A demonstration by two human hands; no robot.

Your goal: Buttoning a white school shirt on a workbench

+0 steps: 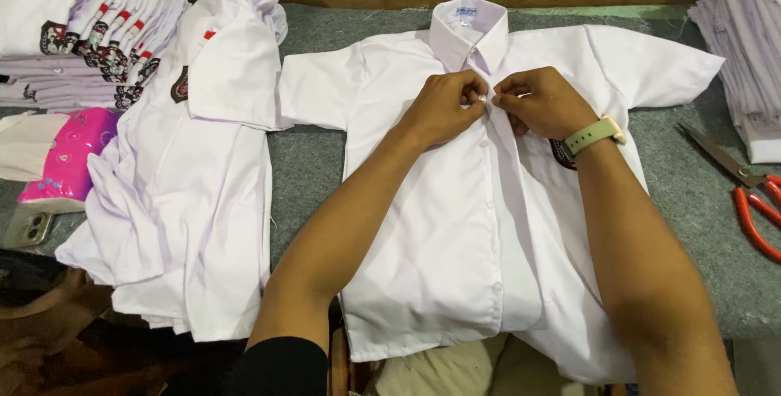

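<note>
A white short-sleeved shirt (439, 225) lies flat and face up on the grey felt table (313, 164), collar away from me. My left hand (443, 105) and my right hand (541, 103) meet on the front placket just below the collar, each pinching the shirt fabric around a small white button. A pale green watch sits on my right wrist, partly covering a dark badge on the shirt's chest.
A pile of unfolded white shirts (191, 192) lies to the left, with folded stacks (89, 30) behind it. More folded shirts (744, 46) are at the far right. Red-handled scissors (752, 192) lie at the right. A pink bag (69, 156) and a phone (28, 229) lie at the left edge.
</note>
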